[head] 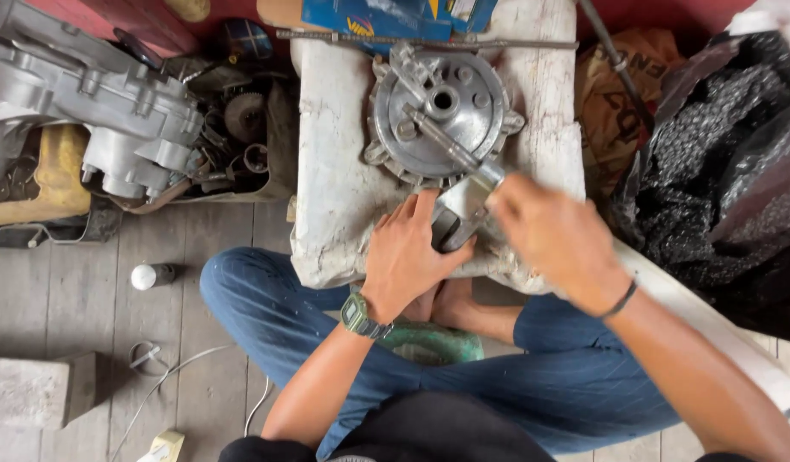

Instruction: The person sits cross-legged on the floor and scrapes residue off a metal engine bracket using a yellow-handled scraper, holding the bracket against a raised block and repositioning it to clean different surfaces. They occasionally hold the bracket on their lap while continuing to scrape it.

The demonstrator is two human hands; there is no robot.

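left hand (408, 252) fingers closed around grey metal part (457, 218), right hand (549, 239) blurred, grip unclear, beside round hub (438, 115)

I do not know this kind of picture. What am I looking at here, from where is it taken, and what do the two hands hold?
There is one picture, from a camera worn on a person's head, looking down. The person sits cross-legged on a wooden floor behind a worn white block. On it lies a round metal hub with a shaft. The left hand grips a small grey metal part at the shaft's end. The right hand is blurred; whether it holds anything cannot be told. A grey engine casing lies at the left.
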